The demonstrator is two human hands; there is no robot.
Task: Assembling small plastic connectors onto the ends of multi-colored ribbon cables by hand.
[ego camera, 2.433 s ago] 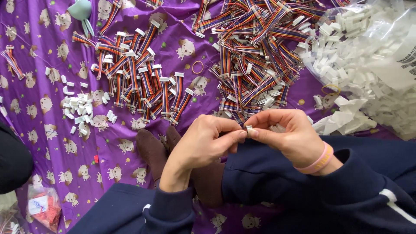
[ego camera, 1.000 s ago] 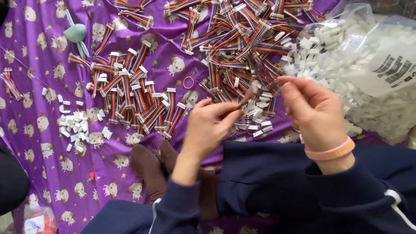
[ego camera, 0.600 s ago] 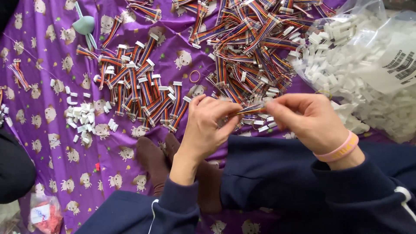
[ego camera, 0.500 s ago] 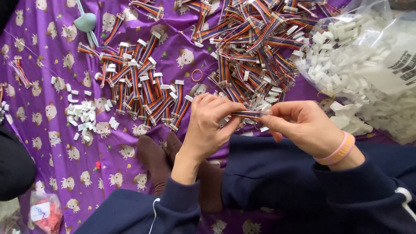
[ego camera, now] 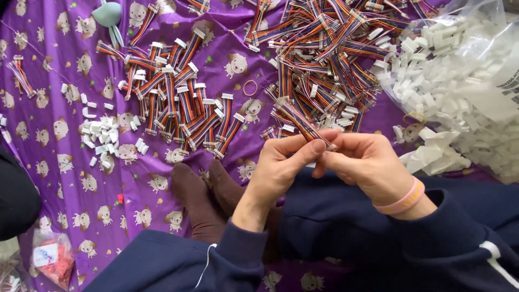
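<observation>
My left hand and my right hand meet above my lap, fingertips together. Between them they pinch one short rainbow ribbon cable, which slants up to the left from the fingers. Its lower end sits under my thumbs, so whether a white connector is on it is hidden. Just beyond the hands lies a big loose pile of the same cables. A neater row of cables with white connectors lies to the left.
A clear plastic bag of white connector housings sits at the right. Loose white housings are scattered at the left on the purple printed cloth. My brown-socked feet rest below. A small bag of red parts is bottom left.
My hands parted and reached to the loose pile, took up one cable, then came back together near my lap, both pinching it.
</observation>
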